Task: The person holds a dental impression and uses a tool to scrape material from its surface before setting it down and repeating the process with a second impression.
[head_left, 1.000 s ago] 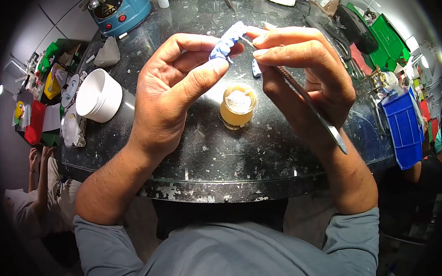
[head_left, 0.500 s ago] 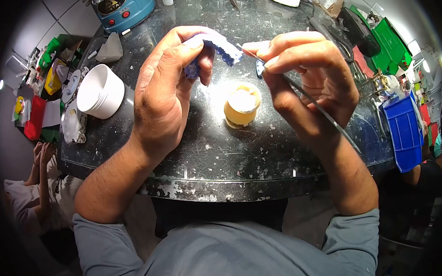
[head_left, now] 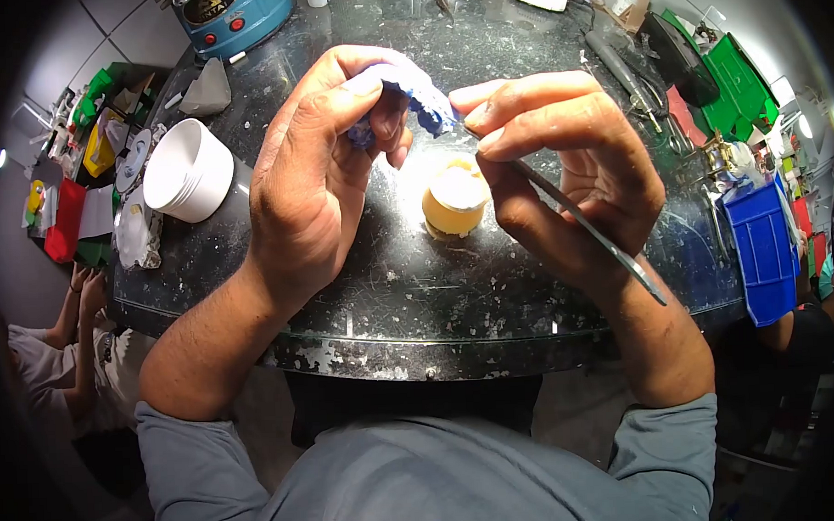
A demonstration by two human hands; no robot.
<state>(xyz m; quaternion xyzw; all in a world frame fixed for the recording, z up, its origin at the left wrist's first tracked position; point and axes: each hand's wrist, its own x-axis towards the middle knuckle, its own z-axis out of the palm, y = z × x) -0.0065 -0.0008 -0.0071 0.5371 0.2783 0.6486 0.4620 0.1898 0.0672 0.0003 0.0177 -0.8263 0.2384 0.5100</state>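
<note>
My left hand (head_left: 299, 168) is raised over the bench with thumb and fingers closed on a blue, arch-shaped dental impression (head_left: 429, 111), ragged along its lower edge. Close to the impression's right end, my right hand (head_left: 574, 168) pinches a thin metal spatula (head_left: 592, 225). Its flat end slants down toward my wrist, while its other tip is hidden by my fingers. The right fingertips come right up to the impression. Below and between both hands stands a small yellow jar (head_left: 454, 215) with bright white material at its top.
A white tub (head_left: 189, 177) stands left on the scuffed black bench (head_left: 391, 307). A blue machine (head_left: 239, 28) with red buttons is at the back left. On the right lie a grey handpiece (head_left: 612, 61), a blue bin (head_left: 764, 253) and a green bin (head_left: 737, 89). Another person's hands (head_left: 87, 288) show far left.
My right hand has moved slightly left and closer to the impression, and the spatula has rolled to show its flat end. A small blue piece seen by the right fingertips no longer shows.
</note>
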